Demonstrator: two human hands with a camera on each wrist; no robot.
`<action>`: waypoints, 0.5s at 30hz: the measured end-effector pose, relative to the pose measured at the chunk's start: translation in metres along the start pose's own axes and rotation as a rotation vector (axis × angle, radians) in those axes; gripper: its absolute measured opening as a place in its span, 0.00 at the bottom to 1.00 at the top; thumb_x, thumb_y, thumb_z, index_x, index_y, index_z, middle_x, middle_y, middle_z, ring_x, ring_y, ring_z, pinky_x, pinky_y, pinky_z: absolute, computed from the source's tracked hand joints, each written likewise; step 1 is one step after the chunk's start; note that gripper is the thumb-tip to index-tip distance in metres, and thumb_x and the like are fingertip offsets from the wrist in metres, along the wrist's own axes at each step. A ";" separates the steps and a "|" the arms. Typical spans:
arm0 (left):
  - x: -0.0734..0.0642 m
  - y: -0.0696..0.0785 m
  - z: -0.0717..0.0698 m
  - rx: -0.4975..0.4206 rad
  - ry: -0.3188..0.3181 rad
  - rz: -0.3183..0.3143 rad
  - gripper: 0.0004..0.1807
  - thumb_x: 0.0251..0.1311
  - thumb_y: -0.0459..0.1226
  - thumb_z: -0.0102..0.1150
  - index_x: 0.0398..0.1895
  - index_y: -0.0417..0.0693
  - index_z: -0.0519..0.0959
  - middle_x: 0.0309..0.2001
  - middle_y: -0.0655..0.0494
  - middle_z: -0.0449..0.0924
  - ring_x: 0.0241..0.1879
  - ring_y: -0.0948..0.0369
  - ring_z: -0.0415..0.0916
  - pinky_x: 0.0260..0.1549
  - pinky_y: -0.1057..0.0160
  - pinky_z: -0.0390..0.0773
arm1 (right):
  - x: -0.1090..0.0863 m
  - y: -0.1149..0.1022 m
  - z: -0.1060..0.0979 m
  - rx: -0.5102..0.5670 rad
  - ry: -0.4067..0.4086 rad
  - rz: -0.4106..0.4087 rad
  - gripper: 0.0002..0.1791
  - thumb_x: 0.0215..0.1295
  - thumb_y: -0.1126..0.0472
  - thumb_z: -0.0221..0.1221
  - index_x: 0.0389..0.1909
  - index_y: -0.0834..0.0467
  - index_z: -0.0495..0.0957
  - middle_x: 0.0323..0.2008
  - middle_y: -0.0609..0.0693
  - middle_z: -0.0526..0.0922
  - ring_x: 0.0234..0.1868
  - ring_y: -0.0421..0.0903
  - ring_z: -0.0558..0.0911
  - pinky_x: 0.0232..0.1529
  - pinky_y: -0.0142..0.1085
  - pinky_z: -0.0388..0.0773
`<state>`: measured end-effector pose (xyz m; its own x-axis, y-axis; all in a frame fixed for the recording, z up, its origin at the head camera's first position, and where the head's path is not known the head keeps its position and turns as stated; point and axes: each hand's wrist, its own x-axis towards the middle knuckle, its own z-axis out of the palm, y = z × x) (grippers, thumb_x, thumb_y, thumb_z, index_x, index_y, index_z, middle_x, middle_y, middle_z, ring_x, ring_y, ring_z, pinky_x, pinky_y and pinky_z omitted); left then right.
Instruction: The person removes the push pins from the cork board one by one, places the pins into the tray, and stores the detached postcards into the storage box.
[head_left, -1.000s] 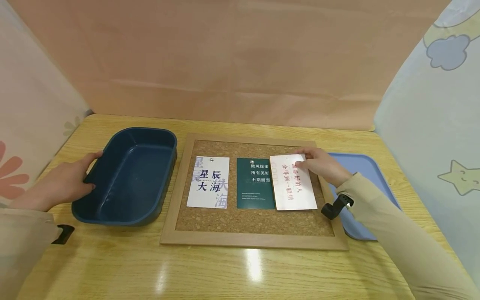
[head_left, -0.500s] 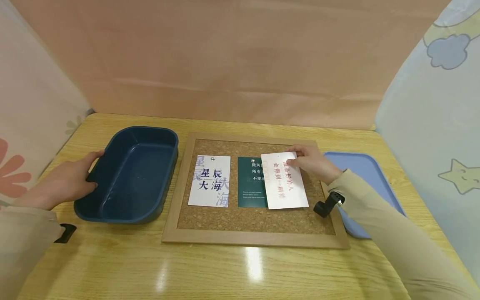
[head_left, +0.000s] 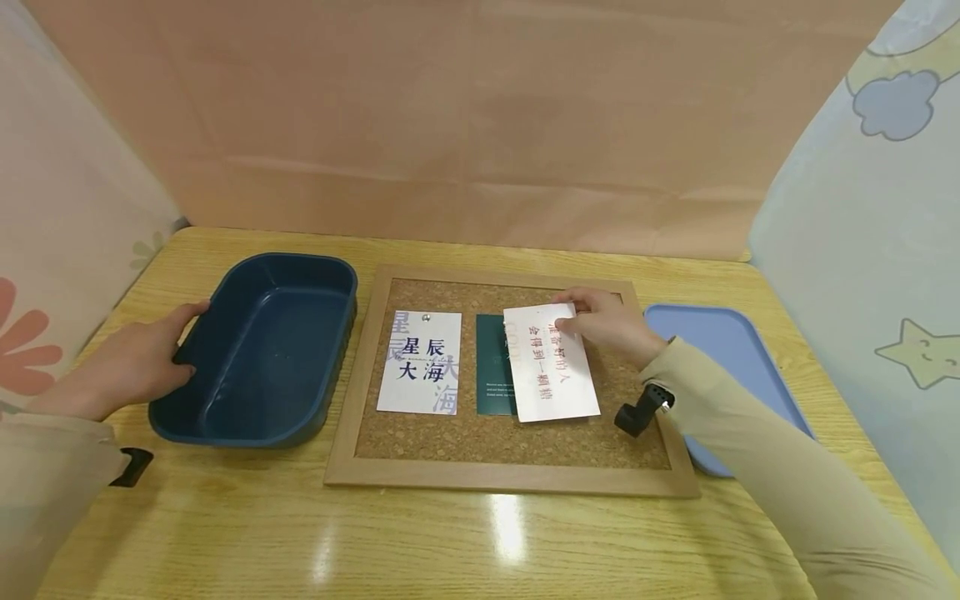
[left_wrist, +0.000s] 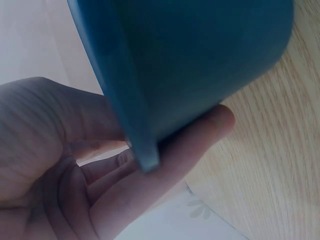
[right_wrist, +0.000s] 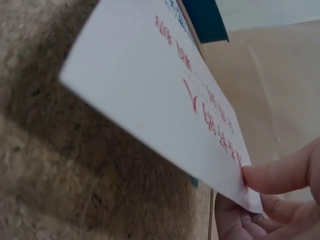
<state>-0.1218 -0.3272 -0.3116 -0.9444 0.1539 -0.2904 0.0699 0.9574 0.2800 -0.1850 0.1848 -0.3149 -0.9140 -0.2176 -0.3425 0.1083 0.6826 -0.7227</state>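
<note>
1. while the right hand (head_left: 603,321) holds the white card (head_left: 551,367) over the cork board (head_left: 450,437), cork shows to the card's right as far as the wooden frame, plus a strip in front down to the near rail.
2. left side is tighter: card overlaps the green card (head_left: 495,400), whose left part sticks out; a band of cork separates that from the purple-lettered card (head_left: 420,392), which has a silver pin (head_left: 426,317) at its top.
3. off the board: blue bin (head_left: 281,350) near its left edge, light blue tray (head_left: 720,342) beside its right edge, partly behind the right sleeve (head_left: 787,458). all on the table (head_left: 405,542).
4. head view gives the full layout, tray included. right wrist view adds the height: near corner of the card is up off the cork, shadow below.
5. right grip: thumb on the printed face, fingers (right_wrist: 235,220) behind, pinching the upper right corner.
6. left grip: left wrist view shows the left hand (head_left: 138,358) with the bin's rim between thumb and fingers.
7. card looks: slightly tilted, two columns of red characters, paler lettering along the left edge.
</note>
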 end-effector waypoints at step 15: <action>0.000 0.001 0.000 0.021 0.016 0.004 0.42 0.51 0.28 0.57 0.68 0.26 0.48 0.14 0.51 0.66 0.12 0.58 0.60 0.16 0.61 0.61 | 0.002 -0.015 0.014 0.003 0.030 -0.047 0.21 0.66 0.61 0.56 0.60 0.55 0.72 0.55 0.58 0.76 0.55 0.54 0.75 0.54 0.46 0.71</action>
<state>-0.1216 -0.3260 -0.3116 -0.9490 0.1545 -0.2747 0.0809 0.9618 0.2617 -0.1828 0.1646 -0.3127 -0.9295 -0.2279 -0.2901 0.0664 0.6701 -0.7393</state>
